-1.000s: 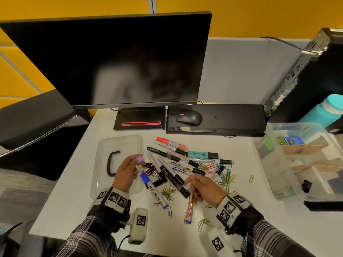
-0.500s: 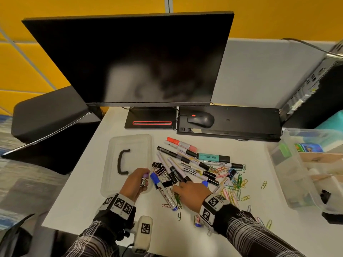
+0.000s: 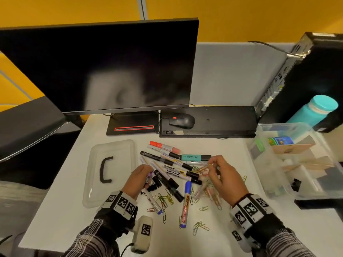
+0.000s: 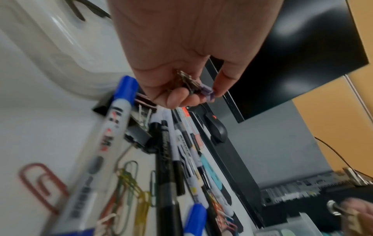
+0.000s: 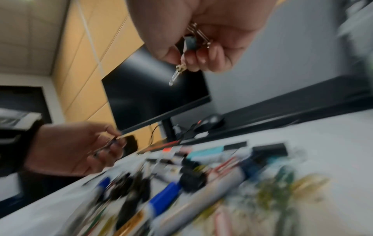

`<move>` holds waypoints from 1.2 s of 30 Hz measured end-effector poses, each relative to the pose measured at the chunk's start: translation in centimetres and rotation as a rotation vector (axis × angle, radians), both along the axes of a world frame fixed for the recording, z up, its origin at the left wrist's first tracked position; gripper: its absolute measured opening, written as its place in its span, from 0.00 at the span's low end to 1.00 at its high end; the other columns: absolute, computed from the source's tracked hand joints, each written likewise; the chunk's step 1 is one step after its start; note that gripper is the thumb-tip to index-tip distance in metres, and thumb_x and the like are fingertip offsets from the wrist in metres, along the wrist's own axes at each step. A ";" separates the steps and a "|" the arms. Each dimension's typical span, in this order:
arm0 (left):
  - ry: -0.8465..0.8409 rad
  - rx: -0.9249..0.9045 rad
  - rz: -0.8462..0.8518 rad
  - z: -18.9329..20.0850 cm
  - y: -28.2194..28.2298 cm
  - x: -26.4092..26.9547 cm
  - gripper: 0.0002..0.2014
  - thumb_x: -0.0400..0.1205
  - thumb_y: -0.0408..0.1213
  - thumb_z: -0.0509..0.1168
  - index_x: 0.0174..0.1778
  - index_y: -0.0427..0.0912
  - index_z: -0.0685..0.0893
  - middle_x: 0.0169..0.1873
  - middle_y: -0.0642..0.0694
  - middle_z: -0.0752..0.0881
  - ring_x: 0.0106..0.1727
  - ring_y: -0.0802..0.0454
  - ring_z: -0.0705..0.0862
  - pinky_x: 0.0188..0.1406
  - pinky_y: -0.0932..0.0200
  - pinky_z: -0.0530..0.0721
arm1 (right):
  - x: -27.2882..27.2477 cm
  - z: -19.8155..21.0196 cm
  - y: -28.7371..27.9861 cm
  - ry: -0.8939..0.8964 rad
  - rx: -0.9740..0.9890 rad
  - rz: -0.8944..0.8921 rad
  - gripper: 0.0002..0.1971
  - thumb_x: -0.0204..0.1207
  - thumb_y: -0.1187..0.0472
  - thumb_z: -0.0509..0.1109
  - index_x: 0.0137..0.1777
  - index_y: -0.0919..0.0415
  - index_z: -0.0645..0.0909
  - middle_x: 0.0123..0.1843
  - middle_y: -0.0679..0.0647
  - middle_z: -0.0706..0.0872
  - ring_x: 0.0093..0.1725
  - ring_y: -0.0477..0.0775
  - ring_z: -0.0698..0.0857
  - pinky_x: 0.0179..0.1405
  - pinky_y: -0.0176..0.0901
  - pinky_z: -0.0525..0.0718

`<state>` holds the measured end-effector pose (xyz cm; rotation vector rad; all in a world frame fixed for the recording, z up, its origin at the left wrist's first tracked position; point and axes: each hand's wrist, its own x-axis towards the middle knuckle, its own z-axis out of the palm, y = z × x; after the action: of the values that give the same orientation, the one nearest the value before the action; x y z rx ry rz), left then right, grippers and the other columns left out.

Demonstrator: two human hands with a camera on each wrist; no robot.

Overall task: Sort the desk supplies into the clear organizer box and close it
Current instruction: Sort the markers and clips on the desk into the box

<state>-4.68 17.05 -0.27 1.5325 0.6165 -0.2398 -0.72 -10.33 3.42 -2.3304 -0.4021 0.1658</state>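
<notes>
Over the desk's pile of markers [image 3: 168,169] and paper clips [image 3: 164,198], the left hand [image 3: 138,179] and right hand [image 3: 225,176] are each pinching clips, while the organizer box [image 3: 274,186] is sitting open at right, partly filled, lid [image 3: 96,182] off.

Your left hand [image 4: 187,52] over desk [image 4: 40,127], fingers curled round small purple binder clip [image 4: 206,91]. Below: blue-capped marker [image 4: 113,127], black binder clips [image 4: 139,135], row of pens [image 4: 177,159], red paper clip [image 4: 43,185], yellow paper clips [image 4: 139,199]. Clear lid [image 4: 60,47] at upper left. Mouse [image 4: 217,129] and monitor [image 4: 292,55] beyond. View blurred.
</notes>
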 end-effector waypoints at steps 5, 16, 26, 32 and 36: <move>-0.029 0.036 -0.146 0.5 -4.4 2.1 0.08 0.84 0.37 0.59 0.41 0.39 0.75 0.30 0.44 0.75 0.27 0.54 0.72 0.26 0.59 0.70 | 1.1 3.7 -8.2 -0.230 0.044 -0.355 0.04 0.80 0.61 0.61 0.52 0.53 0.73 0.42 0.49 0.82 0.40 0.52 0.81 0.39 0.45 0.78; -0.136 0.244 -0.495 0.3 -13.8 3.9 0.09 0.85 0.38 0.59 0.40 0.42 0.79 0.32 0.49 0.79 0.32 0.55 0.76 0.35 0.60 0.74 | 0.9 1.7 -17.9 -0.097 -0.404 -0.342 0.03 0.77 0.60 0.63 0.43 0.57 0.74 0.42 0.52 0.76 0.45 0.55 0.76 0.36 0.41 0.68; -0.174 0.302 -0.586 -0.8 -16.0 2.6 0.11 0.79 0.48 0.58 0.38 0.45 0.76 0.33 0.52 0.76 0.33 0.59 0.74 0.37 0.64 0.72 | 0.6 1.6 -20.6 -0.278 -0.075 -0.499 0.09 0.79 0.65 0.59 0.54 0.59 0.80 0.51 0.54 0.83 0.52 0.54 0.81 0.51 0.47 0.78; -0.381 0.421 -0.629 2.0 -20.1 3.4 0.06 0.84 0.35 0.60 0.42 0.44 0.78 0.39 0.51 0.81 0.39 0.63 0.78 0.41 0.70 0.74 | 1.1 -0.7 -23.0 -0.197 -0.332 -0.692 0.26 0.78 0.54 0.56 0.75 0.62 0.67 0.77 0.60 0.71 0.77 0.61 0.67 0.77 0.61 0.63; -0.651 0.562 -0.765 6.1 -25.9 4.8 0.03 0.84 0.41 0.58 0.46 0.48 0.75 0.45 0.55 0.78 0.45 0.61 0.77 0.48 0.66 0.78 | 1.1 -1.4 -23.0 -0.190 -0.331 -0.700 0.31 0.75 0.50 0.50 0.77 0.62 0.65 0.78 0.60 0.69 0.78 0.62 0.66 0.79 0.61 0.60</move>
<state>0.12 -8.87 5.80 2.1999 -0.4864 -0.1252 0.41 -33.34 2.06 -2.6718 0.3938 -0.3545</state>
